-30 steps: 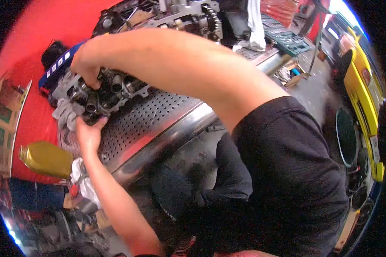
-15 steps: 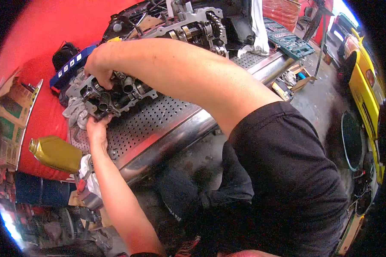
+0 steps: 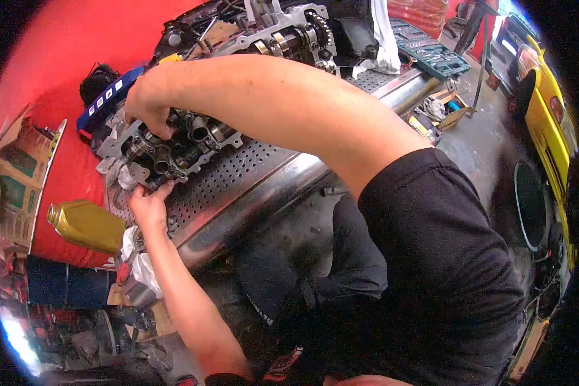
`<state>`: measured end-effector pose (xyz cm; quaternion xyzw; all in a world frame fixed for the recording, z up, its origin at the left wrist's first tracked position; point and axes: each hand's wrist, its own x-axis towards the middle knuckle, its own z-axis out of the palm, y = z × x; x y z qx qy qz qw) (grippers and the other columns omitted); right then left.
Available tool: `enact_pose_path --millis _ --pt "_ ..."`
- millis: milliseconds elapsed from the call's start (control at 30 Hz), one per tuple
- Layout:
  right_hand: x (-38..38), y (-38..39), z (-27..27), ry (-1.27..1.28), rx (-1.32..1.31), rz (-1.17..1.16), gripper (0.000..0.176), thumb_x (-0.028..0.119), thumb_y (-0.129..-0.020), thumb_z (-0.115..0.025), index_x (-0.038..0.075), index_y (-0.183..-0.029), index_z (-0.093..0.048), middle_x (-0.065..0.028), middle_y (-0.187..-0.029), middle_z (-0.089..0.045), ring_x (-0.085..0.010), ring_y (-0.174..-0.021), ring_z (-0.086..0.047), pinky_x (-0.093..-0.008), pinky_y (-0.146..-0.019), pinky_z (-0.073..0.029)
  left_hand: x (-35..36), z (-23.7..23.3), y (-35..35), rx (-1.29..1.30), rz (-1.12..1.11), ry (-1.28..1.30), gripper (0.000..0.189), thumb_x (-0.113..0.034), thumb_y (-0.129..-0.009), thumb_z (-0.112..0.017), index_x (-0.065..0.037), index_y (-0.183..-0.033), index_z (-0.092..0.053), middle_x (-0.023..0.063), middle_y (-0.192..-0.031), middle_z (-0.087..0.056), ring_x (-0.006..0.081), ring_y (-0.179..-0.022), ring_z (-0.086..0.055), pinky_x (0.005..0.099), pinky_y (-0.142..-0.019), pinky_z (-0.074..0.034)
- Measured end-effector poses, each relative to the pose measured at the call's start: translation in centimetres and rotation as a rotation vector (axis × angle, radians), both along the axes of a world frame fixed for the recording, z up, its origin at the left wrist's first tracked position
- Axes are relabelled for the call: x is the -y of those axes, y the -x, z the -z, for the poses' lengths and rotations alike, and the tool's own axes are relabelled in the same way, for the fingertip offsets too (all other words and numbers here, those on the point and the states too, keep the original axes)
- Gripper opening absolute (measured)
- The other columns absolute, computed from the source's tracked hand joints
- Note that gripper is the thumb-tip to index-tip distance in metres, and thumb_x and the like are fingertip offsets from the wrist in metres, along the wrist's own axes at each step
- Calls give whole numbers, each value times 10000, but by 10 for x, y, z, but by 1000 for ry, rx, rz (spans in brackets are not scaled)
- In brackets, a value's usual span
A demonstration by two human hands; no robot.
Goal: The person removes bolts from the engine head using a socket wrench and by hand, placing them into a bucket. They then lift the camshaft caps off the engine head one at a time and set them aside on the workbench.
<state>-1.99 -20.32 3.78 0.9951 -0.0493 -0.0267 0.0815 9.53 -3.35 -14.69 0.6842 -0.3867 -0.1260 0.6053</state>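
Note:
A grimy metal cylinder head [image 3: 185, 149] lies on a perforated steel bench [image 3: 251, 168], with a grey rag [image 3: 112, 171] under its left end. My right hand [image 3: 146, 109] reaches across from the right, and its fingers curl down onto the head's top left part. What they pinch is hidden. My left hand [image 3: 149, 204] comes up from below and presses its thumb and fingers against the head's near edge.
A gold oil bottle [image 3: 87, 225] lies left of the bench, with a white rag [image 3: 141, 265] beside it. A blue strap [image 3: 103, 100] sits behind the head. A second engine part with a sprocket [image 3: 292, 35] and a green socket set [image 3: 431, 56] stand farther back. A yellow car [image 3: 550, 109] is at the right.
Both hands stay on the cylinder head. My left hand has shifted slightly along its near edge, and the head sits a little more turned in view.

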Motion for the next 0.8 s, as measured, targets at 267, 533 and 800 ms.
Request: enact_pose_path --millis 267,533,800 --pt "-3 3 -10 -119 -76 -100 796 216 -515 -807 159 -1288 -625 -107 -1200 -673 -303 -1112 -618 -448 -915 -489 -21 1 18 -48 -85 92 302 47 -727 -784 52 -994 -642 76 -950 -706 135 -838 -633 275 -811 -504" --pt "23 -29 -11 -265 -134 -84 742 181 -536 -803 75 -1247 -621 -156 -1139 -688 -306 -1065 -628 -466 -906 -493 -18 11 -6 -57 -113 177 324 -40 -704 -825 50 -961 -649 76 -915 -689 146 -817 -609 300 -786 -497" --pt "21 -18 -33 -359 -288 140 793 225 -641 -806 81 -1371 -530 -182 -1223 -657 -305 -978 -680 -469 -826 -550 -11 -14 7 -131 -85 137 292 -51 -784 -782 19 -1046 -673 83 -982 -719 154 -872 -663 286 -843 -501"
